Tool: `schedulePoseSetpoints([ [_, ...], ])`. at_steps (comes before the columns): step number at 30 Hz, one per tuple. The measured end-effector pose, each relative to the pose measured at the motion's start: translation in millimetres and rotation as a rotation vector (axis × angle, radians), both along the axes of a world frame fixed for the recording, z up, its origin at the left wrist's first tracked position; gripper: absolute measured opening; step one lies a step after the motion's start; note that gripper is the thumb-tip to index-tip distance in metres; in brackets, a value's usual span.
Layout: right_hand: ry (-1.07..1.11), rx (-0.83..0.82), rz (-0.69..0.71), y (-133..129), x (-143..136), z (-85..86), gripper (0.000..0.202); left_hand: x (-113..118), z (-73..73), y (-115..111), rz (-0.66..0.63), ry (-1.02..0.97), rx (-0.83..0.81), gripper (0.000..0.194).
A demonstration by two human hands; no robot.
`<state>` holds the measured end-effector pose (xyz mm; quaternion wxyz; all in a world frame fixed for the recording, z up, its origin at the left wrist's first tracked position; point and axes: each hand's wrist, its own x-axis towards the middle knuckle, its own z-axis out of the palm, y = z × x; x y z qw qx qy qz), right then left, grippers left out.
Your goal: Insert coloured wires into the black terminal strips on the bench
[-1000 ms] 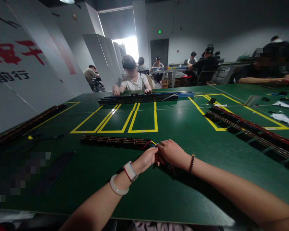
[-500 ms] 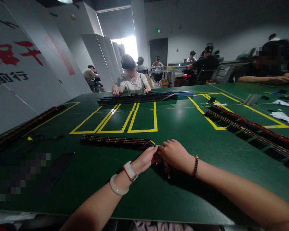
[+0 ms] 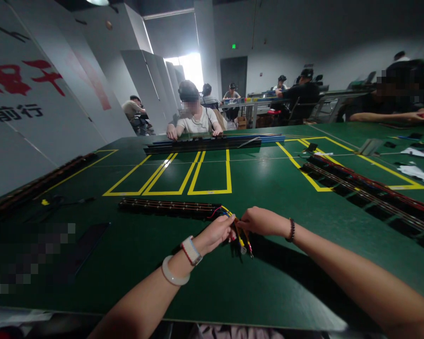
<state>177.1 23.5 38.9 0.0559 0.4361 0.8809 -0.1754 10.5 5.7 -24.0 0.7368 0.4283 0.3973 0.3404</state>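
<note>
A long black strip (image 3: 169,207) with rows of copper-coloured lines lies on the table in front of me. From its right end comes a bundle of yellow, blue and red wires (image 3: 241,242), whose loose ends carry metal ring lugs and hang down. My left hand (image 3: 217,231) is closed around the bundle, thumb on top, close to the strip's end. Just right of it, my right hand (image 3: 265,221) pinches the wires, with its fingertips partly hidden.
The green table (image 3: 205,287) bears yellow tape outlines (image 3: 209,192). Longer wired strips lie at the right (image 3: 371,188) and left (image 3: 38,186). A dark flat panel (image 3: 88,245) lies near left. Across the table, a person (image 3: 196,117) handles long dark bars (image 3: 205,143).
My right hand has shifted slightly right, away from my left hand. More of the wires and their lugged ends now show below the hands, fanned apart.
</note>
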Motion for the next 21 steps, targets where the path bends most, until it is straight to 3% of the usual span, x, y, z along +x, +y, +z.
schedulePoseSetpoints([
  [4, -0.005, 0.027, -0.072, 12.5, 10.3, -2.8, 0.047, -0.6, 1.1, 0.1, -0.004, 0.035, 0.007, 0.026],
  [9, -0.119, 0.381, -0.262, 28.1, 17.8, -14.2, 0.053, -1.4, 4.6, -0.5, -0.042, 0.042, 0.019, 0.022],
  [16, -0.123, 0.536, -0.238, 42.1, 12.5, -36.3, 0.052, -3.1, 4.3, -0.1, -0.046, 0.069, 0.029, 0.022],
  [21, -0.041, 0.626, -0.197, 38.6, 16.7, -37.3, 0.042, -3.0, 3.2, 0.2, -0.073, 0.036, 0.05, 0.031],
])
